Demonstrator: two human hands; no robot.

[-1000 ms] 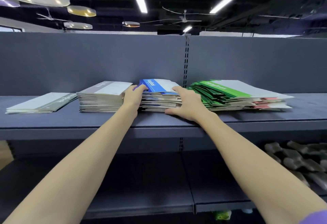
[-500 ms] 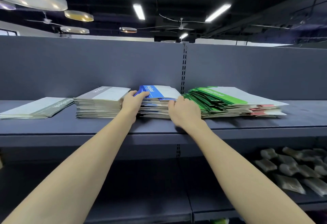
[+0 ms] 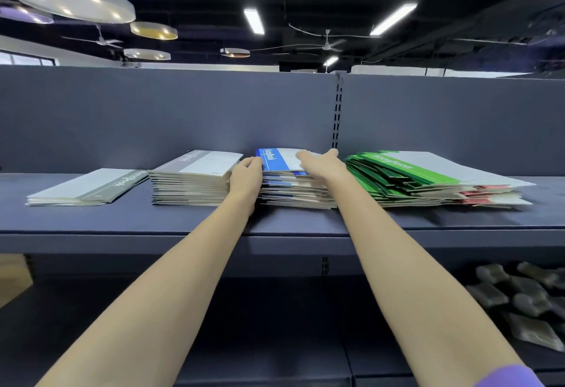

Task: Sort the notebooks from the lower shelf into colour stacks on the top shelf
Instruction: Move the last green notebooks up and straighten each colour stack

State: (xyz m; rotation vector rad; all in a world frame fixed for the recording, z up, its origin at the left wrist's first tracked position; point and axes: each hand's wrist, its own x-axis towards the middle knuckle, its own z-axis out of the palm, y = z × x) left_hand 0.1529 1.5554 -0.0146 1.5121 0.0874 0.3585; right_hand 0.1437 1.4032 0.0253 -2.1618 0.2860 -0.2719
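1. On the top shelf [image 3: 275, 230] the notebooks lie in four stacks side by side: a low grey-green stack [image 3: 88, 188] at the far left, a taller grey stack [image 3: 192, 179], a blue stack [image 3: 290, 185] in the middle and a fanned green stack [image 3: 428, 179] at the right, with a few red-edged books showing low on its right side.
2. The sorting by colour appears well advanced; the part of the lower shelf [image 3: 244, 325] in view shows no notebooks, only some dark wrapped packets [image 3: 519, 301] at its right.
3. A person reaches both bare arms to the blue stack, seemingly to square it up, since its covers sit a little askew.
4. The left hand [image 3: 246, 177] cups the stack's left edge, fingers curled against the side and the top blue cover, just beside the grey stack.
5. The right hand [image 3: 321, 162] lies flat on the top cover with fingers spread and straight, pressing down and holding nothing, close to the green stack's fanned edge.
6. That spread likely steadies the loose covers while the left hand pushes them into line.
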